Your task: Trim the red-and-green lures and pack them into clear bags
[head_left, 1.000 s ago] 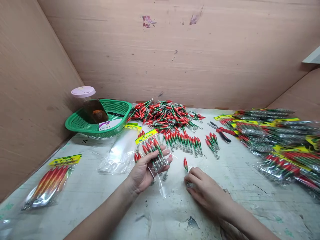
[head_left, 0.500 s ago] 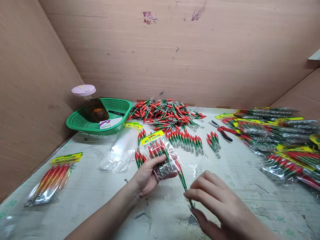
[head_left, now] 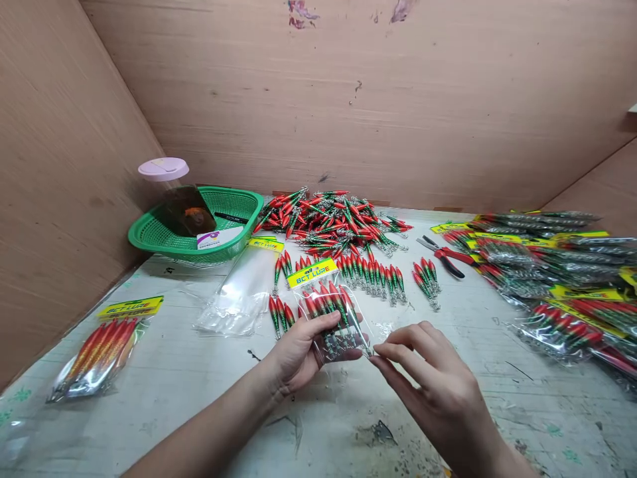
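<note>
My left hand (head_left: pixel 303 352) grips a clear plastic bag (head_left: pixel 314 273) with a yellow BCT LURE header, its thumb across the front. Several red and green fishing lures lie side by side inside. One lure (head_left: pixel 351 307) lies along the bag's right side, most of its length within the bag. My right hand (head_left: pixel 423 372) pinches this lure's hook end at the bag's lower right corner. Just beyond the bag, a row of loose lures (head_left: pixel 371 277) lies on the table, with a few more lures (head_left: pixel 281 315) left of the bag.
A heap of lures (head_left: pixel 328 222) lies at the back wall. Flat empty bags (head_left: pixel 241 289) and a green basket (head_left: pixel 233 199) with a lidded cup are on the left, near a bag of orange lures (head_left: pixel 107 348). Pliers (head_left: pixel 442 255) and filled bags (head_left: pixel 562 332) lie right.
The lure in my right hand has slid up and left into the bag. My right hand has come closer to my left hand, which still holds the bag.
</note>
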A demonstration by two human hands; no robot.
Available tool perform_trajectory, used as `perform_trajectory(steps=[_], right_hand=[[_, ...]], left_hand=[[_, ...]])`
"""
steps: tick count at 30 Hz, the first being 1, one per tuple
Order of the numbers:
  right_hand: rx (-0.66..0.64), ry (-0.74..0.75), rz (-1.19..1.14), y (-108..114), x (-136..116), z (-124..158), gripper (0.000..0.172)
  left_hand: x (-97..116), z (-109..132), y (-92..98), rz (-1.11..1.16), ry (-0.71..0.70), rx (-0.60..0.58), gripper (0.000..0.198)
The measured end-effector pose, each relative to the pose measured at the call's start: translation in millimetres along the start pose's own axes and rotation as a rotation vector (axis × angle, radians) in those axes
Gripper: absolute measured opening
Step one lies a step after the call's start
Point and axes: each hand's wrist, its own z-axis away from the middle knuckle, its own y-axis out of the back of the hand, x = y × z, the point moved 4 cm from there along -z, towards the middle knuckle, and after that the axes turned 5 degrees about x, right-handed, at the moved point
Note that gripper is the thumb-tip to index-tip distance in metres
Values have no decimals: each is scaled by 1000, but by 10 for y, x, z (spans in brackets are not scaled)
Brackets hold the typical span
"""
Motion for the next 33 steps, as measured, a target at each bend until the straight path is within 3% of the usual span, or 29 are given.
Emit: perform_trajectory(steps=[5,11,14,16,18,21,27,33], right_hand=[[35,-110,-56,-32,89,40,8],[-13,37,-34,32,92,265,16],[-32,22,-2,115,141,507,16],[-52,-27,7,151,191,648,15],[-72,-66,19,168,228,734,15],[-120,-106,-9,175,228,748,14],[-341,-187,-275,64,46,662,3],[-499,-221,-201,-136,-49,685,16]], left_hand=[[-40,13,-9,-13,18,-12,22],[-248,15,-106,-75,122,-43,23],[-440,36,-190,-118,208,-68,28],[-563,74,-231,-171,247,-102,41],[-671,118,-227,-248,271,-112,67],[-786,174,-137,-326,270,-46,90],[-839,265,-91,-248,243,-55,78],[-799,313,-210,-228,270,-61,74]])
